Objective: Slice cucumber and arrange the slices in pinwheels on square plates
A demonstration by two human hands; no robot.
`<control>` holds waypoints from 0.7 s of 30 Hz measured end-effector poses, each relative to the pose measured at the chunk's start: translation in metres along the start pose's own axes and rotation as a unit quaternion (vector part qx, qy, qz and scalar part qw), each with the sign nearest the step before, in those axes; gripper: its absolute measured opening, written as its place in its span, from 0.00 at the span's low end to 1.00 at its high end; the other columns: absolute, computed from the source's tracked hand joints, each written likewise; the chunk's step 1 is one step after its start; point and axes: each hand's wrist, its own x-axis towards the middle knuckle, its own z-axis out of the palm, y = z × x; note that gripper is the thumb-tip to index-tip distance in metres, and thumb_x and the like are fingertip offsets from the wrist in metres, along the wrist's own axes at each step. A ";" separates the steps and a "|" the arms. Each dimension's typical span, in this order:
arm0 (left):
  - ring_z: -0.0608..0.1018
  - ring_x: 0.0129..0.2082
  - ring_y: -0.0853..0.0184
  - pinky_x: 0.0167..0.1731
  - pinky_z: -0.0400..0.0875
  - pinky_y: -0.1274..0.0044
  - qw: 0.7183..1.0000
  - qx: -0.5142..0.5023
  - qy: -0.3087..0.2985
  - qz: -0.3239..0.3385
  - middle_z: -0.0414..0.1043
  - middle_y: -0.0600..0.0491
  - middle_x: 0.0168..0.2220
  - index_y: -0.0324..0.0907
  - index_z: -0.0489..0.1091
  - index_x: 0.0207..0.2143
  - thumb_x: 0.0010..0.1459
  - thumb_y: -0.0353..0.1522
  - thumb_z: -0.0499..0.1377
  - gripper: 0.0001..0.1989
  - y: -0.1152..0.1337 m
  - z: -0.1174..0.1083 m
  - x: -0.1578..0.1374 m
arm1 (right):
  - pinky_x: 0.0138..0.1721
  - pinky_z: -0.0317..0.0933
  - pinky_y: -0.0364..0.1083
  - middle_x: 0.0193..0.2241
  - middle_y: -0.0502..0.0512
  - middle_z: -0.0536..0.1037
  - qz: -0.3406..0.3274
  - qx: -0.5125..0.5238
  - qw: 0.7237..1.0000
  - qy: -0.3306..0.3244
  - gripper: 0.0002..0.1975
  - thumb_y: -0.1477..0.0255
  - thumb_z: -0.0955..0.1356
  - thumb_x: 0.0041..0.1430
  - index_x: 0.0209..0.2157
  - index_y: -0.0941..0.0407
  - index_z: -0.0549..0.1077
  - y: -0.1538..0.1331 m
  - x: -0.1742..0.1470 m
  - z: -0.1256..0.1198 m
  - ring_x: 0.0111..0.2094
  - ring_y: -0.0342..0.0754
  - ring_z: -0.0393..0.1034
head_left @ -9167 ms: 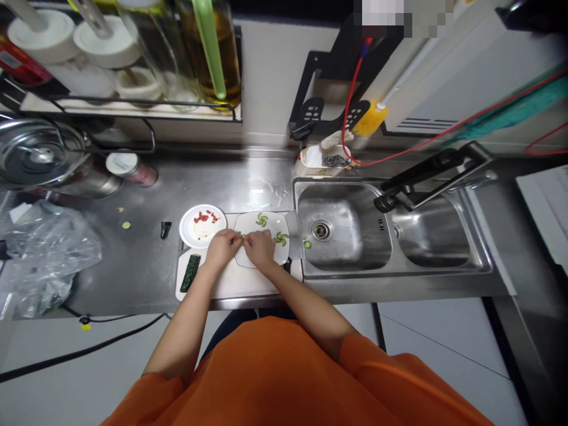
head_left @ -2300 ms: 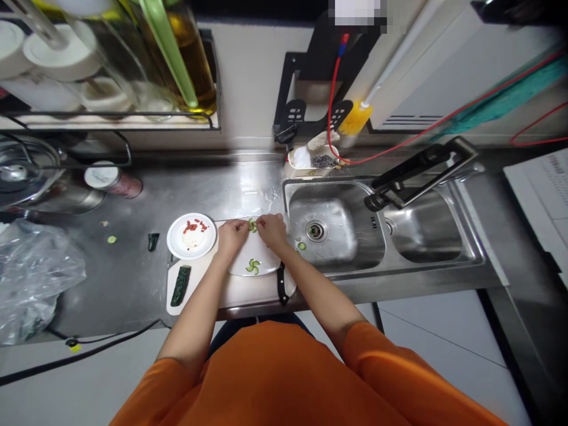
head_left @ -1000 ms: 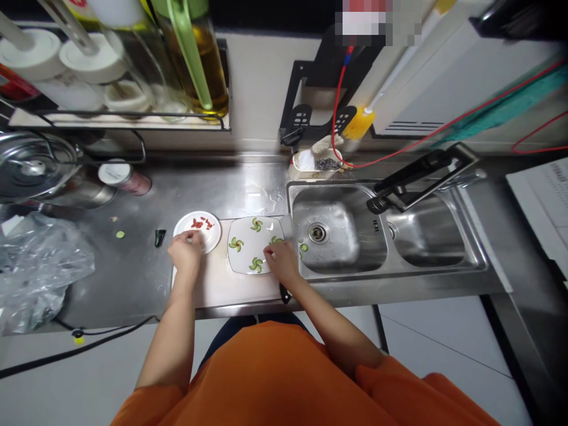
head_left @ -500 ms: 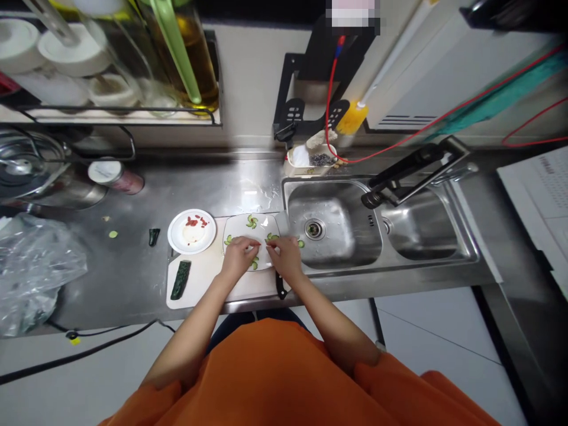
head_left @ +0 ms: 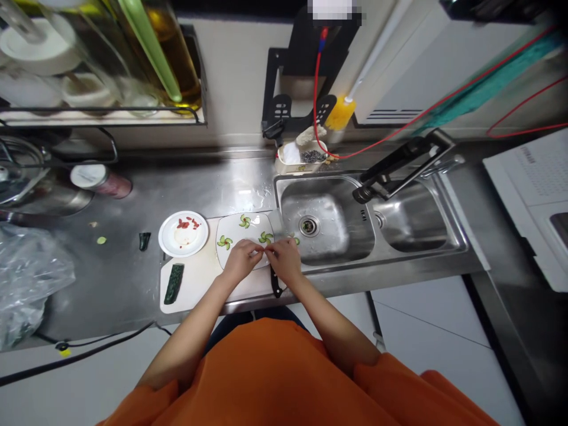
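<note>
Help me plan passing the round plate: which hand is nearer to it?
Left. The left hand is right of the round plate and nearer the person, over the near part of the square plate; the right hand is farther right, by the sink.

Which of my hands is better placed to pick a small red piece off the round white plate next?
Probably your left hand: it is nearer the round white plate of small red pieces, while your right hand sits farther away, toward the stainless-steel sink.
</note>
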 end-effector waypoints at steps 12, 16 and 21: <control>0.75 0.33 0.66 0.37 0.69 0.74 0.998 0.012 0.021 -0.054 0.75 0.52 0.31 0.42 0.76 0.33 0.53 0.30 0.60 0.05 -0.006 0.007 0.011 | 0.42 0.50 0.47 0.34 0.53 0.78 0.043 0.027 0.997 0.055 0.07 0.69 0.66 0.60 0.33 0.54 0.77 0.009 0.011 0.015 0.42 0.50 0.61; 0.76 0.33 0.67 0.37 0.69 0.75 0.997 0.010 0.013 -0.081 0.76 0.52 0.31 0.42 0.77 0.33 0.54 0.30 0.60 0.06 -0.006 0.010 0.020 | 0.42 0.50 0.47 0.34 0.53 0.78 0.060 0.046 0.992 0.098 0.07 0.69 0.66 0.59 0.33 0.54 0.77 0.013 0.017 0.027 0.43 0.50 0.61; 0.76 0.33 0.67 0.38 0.70 0.76 0.996 0.014 0.001 -0.085 0.76 0.53 0.31 0.43 0.77 0.33 0.53 0.30 0.61 0.06 -0.010 0.014 0.030 | 0.41 0.49 0.48 0.34 0.54 0.77 0.068 0.036 0.992 0.103 0.08 0.68 0.65 0.60 0.33 0.53 0.77 0.016 0.017 0.036 0.44 0.51 0.59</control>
